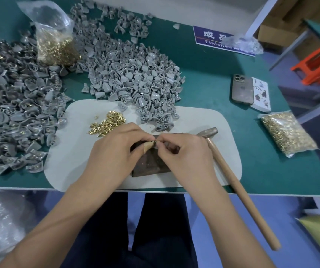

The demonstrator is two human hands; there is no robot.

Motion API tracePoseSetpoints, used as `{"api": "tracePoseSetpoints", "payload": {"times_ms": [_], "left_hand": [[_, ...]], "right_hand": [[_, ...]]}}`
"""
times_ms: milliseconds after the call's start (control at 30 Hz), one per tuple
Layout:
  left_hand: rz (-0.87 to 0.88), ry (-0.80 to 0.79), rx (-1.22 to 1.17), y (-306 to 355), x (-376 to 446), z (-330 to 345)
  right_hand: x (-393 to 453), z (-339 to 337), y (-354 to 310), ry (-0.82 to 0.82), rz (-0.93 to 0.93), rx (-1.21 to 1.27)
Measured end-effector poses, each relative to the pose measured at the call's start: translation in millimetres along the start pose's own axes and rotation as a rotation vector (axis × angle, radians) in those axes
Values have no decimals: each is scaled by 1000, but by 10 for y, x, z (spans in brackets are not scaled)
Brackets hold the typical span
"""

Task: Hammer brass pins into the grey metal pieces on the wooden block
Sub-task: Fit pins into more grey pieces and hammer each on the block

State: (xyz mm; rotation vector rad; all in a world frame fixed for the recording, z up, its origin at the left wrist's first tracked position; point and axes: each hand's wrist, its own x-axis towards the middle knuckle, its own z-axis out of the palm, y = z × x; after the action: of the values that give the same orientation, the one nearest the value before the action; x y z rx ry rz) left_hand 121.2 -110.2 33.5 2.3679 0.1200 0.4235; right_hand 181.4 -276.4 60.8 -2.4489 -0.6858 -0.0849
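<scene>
A dark wooden block (151, 165) lies on a white mat (74, 147) at the table's front edge. Both my hands meet over its far end. My left hand (116, 149) pinches a small grey metal piece (149, 147) that looks tan in this light. My right hand (182, 153) pinches something tiny at the same spot, too small to make out. A loose heap of brass pins (108, 123) lies on the mat just beyond my left hand. The hammer (230, 175) lies on the mat to the right of the block, its head (208, 131) pointing away from me.
Large piles of grey metal pieces (136, 78) cover the table behind and to the left (10, 113). Bags of brass pins stand at back left (56, 47) and at right (286, 135). A phone (242, 89) and a card lie at right.
</scene>
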Motion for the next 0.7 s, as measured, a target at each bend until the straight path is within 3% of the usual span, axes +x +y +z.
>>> {"api": "tracePoseSetpoints", "payload": {"times_ms": [300, 567, 700], "left_hand": [[-6, 58, 64, 13, -23, 23], [14, 73, 102, 19, -11, 6], [26, 71, 132, 27, -4, -11]], "right_hand": [[50, 8, 42, -63, 47, 144], [-32, 99, 75, 34, 14, 65], [-27, 29, 151, 48, 85, 377]]}}
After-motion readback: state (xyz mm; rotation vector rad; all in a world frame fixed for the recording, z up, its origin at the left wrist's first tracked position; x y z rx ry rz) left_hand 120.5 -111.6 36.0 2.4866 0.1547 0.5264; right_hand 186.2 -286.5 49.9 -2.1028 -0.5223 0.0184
